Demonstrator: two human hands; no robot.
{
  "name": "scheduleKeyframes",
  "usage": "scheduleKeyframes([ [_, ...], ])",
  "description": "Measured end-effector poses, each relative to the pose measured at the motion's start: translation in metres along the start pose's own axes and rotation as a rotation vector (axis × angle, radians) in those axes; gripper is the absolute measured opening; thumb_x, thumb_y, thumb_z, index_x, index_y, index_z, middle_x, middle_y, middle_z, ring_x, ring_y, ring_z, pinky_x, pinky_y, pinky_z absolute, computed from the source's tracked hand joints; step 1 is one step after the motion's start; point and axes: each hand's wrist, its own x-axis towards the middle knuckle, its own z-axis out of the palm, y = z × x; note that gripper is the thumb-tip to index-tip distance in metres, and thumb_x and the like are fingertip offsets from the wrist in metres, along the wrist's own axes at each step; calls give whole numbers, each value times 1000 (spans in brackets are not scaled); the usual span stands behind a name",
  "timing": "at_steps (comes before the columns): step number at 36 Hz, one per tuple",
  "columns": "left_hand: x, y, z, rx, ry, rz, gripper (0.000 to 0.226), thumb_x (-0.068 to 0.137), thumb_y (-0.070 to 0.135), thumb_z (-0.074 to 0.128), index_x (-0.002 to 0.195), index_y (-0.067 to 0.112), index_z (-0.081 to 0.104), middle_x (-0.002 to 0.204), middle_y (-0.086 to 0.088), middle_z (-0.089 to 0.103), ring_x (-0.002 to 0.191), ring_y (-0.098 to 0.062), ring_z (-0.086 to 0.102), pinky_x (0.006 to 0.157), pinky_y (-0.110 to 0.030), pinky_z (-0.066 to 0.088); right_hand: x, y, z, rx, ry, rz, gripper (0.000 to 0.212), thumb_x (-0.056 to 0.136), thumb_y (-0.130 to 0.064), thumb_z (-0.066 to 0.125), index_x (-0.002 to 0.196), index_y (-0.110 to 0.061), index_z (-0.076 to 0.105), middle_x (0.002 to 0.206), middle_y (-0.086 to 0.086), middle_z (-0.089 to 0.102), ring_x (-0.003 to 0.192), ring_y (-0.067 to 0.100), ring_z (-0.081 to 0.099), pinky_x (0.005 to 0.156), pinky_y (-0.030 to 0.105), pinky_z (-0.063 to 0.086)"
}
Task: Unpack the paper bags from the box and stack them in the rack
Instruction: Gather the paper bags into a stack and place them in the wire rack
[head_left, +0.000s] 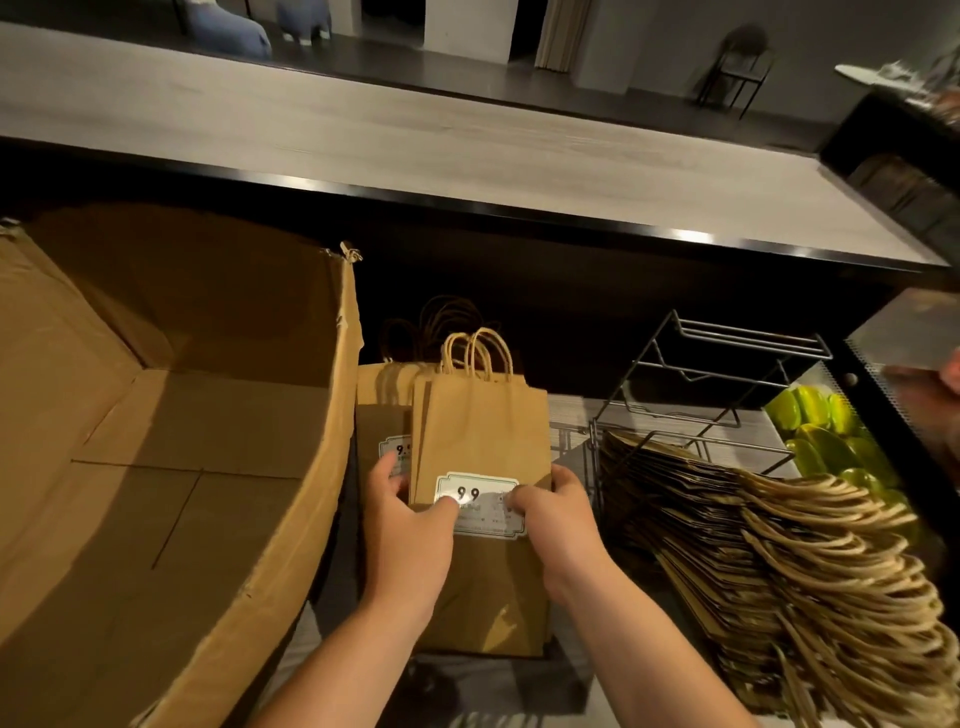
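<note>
- Our left hand and right hand pinch a bundle of paper bags upright.
- It stands between the open box at left and the wire rack at right.
- More bags lie stacked on the rack.

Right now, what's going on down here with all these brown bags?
A person is unpacking paper bags. Both hands, the left hand and right hand, grip a small bundle of bags with a white label, held upright between the open cardboard box and the wire rack. A big stack of bags already leans by the rack. The box looks empty from here.
</note>
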Motion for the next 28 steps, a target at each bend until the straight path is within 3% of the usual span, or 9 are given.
scheduleKeyframes([
  [4, -8, 16, -1, 39, -65, 92, 42, 87, 3, 59, 122, 26, 56, 107, 8, 67, 97, -6, 63, 77, -26, 56, -18, -15, -7, 46, -28, -125, 28, 86, 0, 57, 107, -18, 57, 98, 9, 71, 86, 25, 71, 71, 39, 60],
  [7, -20, 27, -1, -10, -88, 138, 22, 88, 3, 58, 95, 23, 64, 83, 10, 71, 77, -3, 66, 62, -21, 54, -30, -24, -12, 65, -65, -266, 31, 83, 5, 56, 103, -20, 61, 95, 9, 72, 87, 27, 71, 76, 43, 59],
  [11, -23, 45, 2, -108, -70, 235, 23, 86, -2, 60, 76, 19, 58, 63, 14, 66, 62, -3, 64, 52, -18, 48, -35, -35, -15, 98, -104, -450, 30, 80, 4, 58, 99, -19, 63, 87, 3, 72, 86, 24, 70, 72, 36, 56],
  [17, -6, 46, 8, -109, -20, 340, 32, 87, -3, 58, 77, 27, 65, 76, 13, 69, 76, -3, 63, 72, -26, 49, -14, -31, -5, 38, -51, -582, 28, 82, -5, 61, 102, -24, 59, 101, 5, 67, 99, 19, 64, 91, 41, 54],
  [21, -6, 31, 8, -68, -48, 381, 34, 90, -1, 59, 80, 32, 63, 76, 30, 67, 78, 14, 60, 68, -7, 43, -2, -7, -1, 30, -35, -501, 35, 87, 6, 62, 100, -26, 62, 96, -13, 71, 101, 2, 64, 86, 21, 52],
  [25, -4, 17, 6, -82, -93, 313, 32, 88, 0, 62, 96, 31, 65, 88, 29, 70, 88, 14, 61, 73, -10, 43, 5, 2, 0, -26, 1, -467, 34, 87, 2, 63, 116, -16, 64, 110, -5, 71, 107, 7, 64, 96, 33, 51],
  [28, 0, 18, 5, -69, -94, 360, 28, 86, 2, 64, 91, 29, 66, 87, 26, 70, 87, 10, 62, 70, -6, 43, 5, -3, 1, -92, 19, -469, 25, 88, -8, 64, 112, -15, 64, 107, -2, 70, 103, 9, 64, 92, 35, 53],
])
